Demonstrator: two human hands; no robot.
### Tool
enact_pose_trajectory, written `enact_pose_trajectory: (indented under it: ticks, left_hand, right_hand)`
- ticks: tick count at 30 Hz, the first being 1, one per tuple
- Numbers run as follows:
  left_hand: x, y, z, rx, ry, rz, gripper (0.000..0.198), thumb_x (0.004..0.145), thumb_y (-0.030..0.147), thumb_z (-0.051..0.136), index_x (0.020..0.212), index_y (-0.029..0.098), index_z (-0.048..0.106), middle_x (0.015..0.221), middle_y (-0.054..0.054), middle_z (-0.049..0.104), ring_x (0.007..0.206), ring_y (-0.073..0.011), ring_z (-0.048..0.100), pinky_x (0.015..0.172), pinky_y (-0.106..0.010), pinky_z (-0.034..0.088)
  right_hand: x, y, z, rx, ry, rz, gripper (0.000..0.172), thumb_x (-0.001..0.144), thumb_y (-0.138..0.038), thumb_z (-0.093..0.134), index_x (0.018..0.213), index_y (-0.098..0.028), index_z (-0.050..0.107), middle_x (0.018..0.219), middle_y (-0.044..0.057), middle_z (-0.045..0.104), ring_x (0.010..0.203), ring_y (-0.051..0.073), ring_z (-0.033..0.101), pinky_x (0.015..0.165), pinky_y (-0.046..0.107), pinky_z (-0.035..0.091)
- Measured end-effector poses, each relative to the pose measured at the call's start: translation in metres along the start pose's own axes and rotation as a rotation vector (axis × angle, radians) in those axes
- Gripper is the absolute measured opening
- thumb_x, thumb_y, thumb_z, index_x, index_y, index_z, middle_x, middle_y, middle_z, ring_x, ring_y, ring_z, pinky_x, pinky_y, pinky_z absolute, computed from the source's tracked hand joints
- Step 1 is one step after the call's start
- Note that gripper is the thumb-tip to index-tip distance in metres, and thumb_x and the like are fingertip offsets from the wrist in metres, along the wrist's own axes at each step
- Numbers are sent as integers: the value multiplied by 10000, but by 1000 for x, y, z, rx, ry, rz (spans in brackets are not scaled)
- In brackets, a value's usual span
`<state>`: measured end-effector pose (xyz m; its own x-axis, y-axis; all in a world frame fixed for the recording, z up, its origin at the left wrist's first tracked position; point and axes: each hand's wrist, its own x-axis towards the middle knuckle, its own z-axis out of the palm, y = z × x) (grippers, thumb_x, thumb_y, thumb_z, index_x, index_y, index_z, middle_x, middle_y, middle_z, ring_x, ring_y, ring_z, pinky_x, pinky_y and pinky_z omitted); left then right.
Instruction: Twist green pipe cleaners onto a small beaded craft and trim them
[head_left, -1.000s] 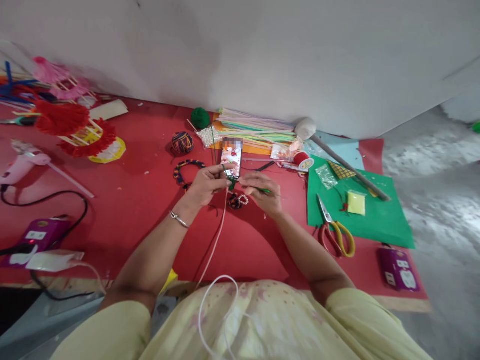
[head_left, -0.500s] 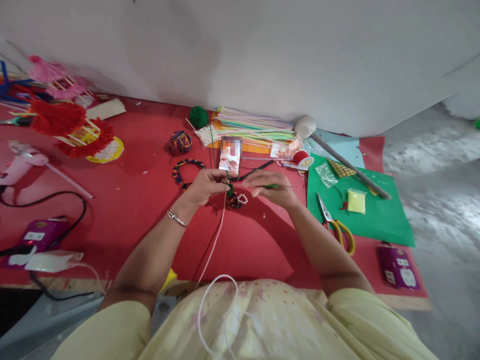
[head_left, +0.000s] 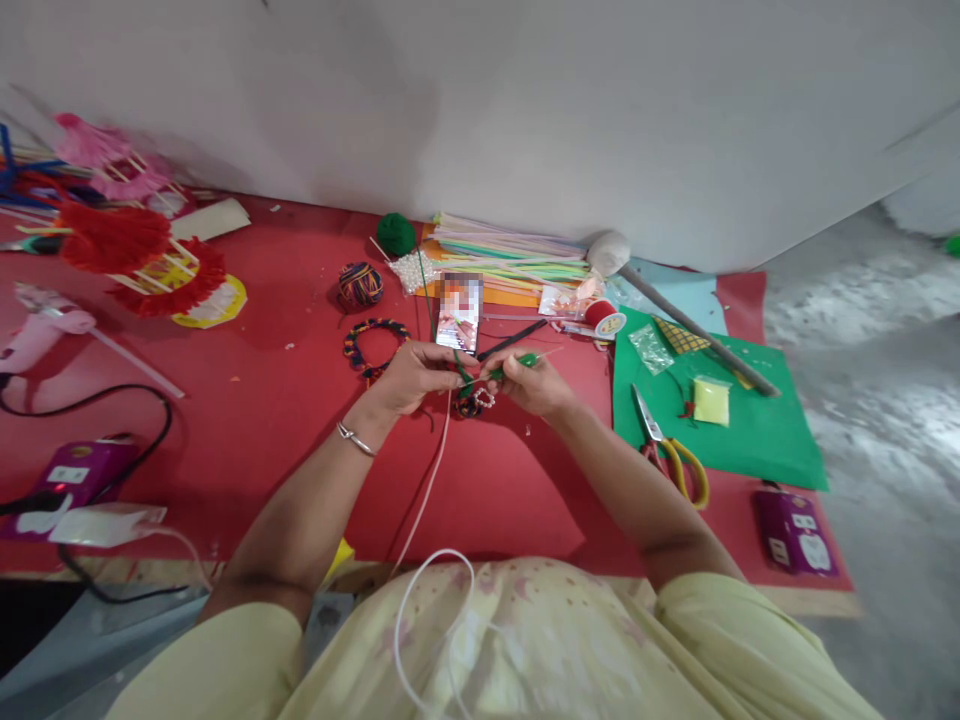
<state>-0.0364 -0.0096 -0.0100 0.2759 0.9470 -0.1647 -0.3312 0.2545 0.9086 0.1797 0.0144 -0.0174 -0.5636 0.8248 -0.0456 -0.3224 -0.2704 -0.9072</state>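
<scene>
My left hand (head_left: 416, 380) is closed, pinching green yarn (head_left: 466, 375) between thumb and fingertips. A strand of it runs up to the green yarn ball (head_left: 396, 234). My right hand (head_left: 532, 385) is closed around a thin crochet hook with a green grip (head_left: 516, 368); its tip meets the yarn at my left fingertips. Just below my fingers lie a dark multicoloured yarn piece (head_left: 469, 407) and a small loop of white beads (head_left: 484, 398), both partly hidden. A phone (head_left: 459, 315) with a lit screen rests beyond my hands. Left of it is a braided multicoloured yarn ring (head_left: 360, 342).
Scissors (head_left: 667, 440) lie on a green sheet (head_left: 772, 440) at right, near a mallet (head_left: 697, 330). Pipe cleaners (head_left: 510, 245) and a red thread spool (head_left: 602, 316) are behind. A pink glue gun (head_left: 49, 335) and power boxes (head_left: 796, 530) stand at the sides. A white cable (head_left: 427, 490) crosses the front.
My right hand has moved left to meet my left hand. The hook, earlier held apart with its shaft pointing right, now touches the green yarn.
</scene>
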Motion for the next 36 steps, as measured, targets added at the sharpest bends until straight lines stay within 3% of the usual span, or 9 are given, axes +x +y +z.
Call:
enact_pose_trajectory:
  ticks: [4,9,16,19,22,25,28,32,36]
  left_hand:
    - [3,0,0,-40,71,56,332,523,226,942,823,153,822,762,-69,767,669,-148,687,685,-263,545]
    - [7,-2,2,-58,153,87,365,476,245,960,801,162,815,677,-36,731,544,-92,584,549,-221,465]
    - [7,-8,-1,32,89,102,345,549,296,945,841,163,819,784,-61,759,590,-109,595,562,-238,460]
    - [8,-10,-8,112,66,115,280,628,317,914,842,161,823,690,-39,715,537,-77,520,512,-213,391]
    - [8,-10,-14,82,117,153,245,642,327,910,795,162,812,622,-18,663,509,-57,469,489,-199,333]
    - [8,-7,-16,18,137,139,279,598,342,929,754,154,796,635,-27,662,520,-68,490,494,-205,336]
    - [9,-6,-15,23,131,104,287,576,339,935,737,149,792,621,-30,656,522,-76,498,496,-209,340]
    - [14,-9,-17,12,194,143,285,578,347,927,746,157,797,608,-22,644,499,-63,447,465,-203,286]
    - [16,-14,-17,122,208,182,240,645,354,890,773,169,804,613,-10,644,500,-70,449,483,-217,330]
  right_hand:
    - [-4,22,15,138,117,40,358,710,-501,876,891,-205,787,758,12,732,653,110,682,616,212,573]
    - [-7,26,19,-31,222,-101,291,766,-465,840,925,-225,794,904,25,740,776,133,701,695,248,578]
    - [-7,21,16,-271,301,-260,228,858,-427,758,958,-227,795,951,35,738,801,136,677,746,271,556]
    - [-1,10,6,-498,174,-323,375,865,-399,745,1210,-252,723,1090,56,744,979,187,690,898,334,547]
    - [17,2,-8,-892,-85,-403,858,808,-329,774,1563,-275,372,1441,107,597,1339,289,523,1087,463,450]
    - [43,5,-18,-1305,-54,-507,832,870,-196,626,1611,-208,249,1498,127,549,1493,323,312,1196,575,269]
    - [64,12,-21,-1484,-47,-508,788,858,-104,569,1591,-140,283,1419,143,619,1503,310,299,1232,586,165]
    - [56,12,-14,-1371,123,-511,639,845,-139,612,1474,-144,495,1340,154,666,1402,325,436,1210,581,224]
    - [24,8,0,-804,87,-389,493,795,-342,789,1250,-191,676,1176,106,727,1107,258,645,999,440,501]
